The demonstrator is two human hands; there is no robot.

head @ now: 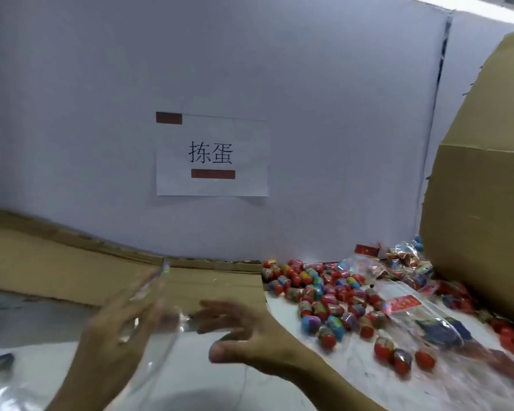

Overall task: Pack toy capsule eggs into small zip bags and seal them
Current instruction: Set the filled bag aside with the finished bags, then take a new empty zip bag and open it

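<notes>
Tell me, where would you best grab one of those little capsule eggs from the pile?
Take a loose egg at the near edge of the pile, where it lies apart on the white table. Come from above with the right hand and pinch across its narrow middle; its rounded ends would likely slip.

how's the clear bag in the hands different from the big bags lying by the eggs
The clear bag looks empty and unprinted; the big bags carry red labels and hold eggs. The clear bag is lifted at the left hand; the big bags lie flat on the table. Both are transparent plastic.
</notes>
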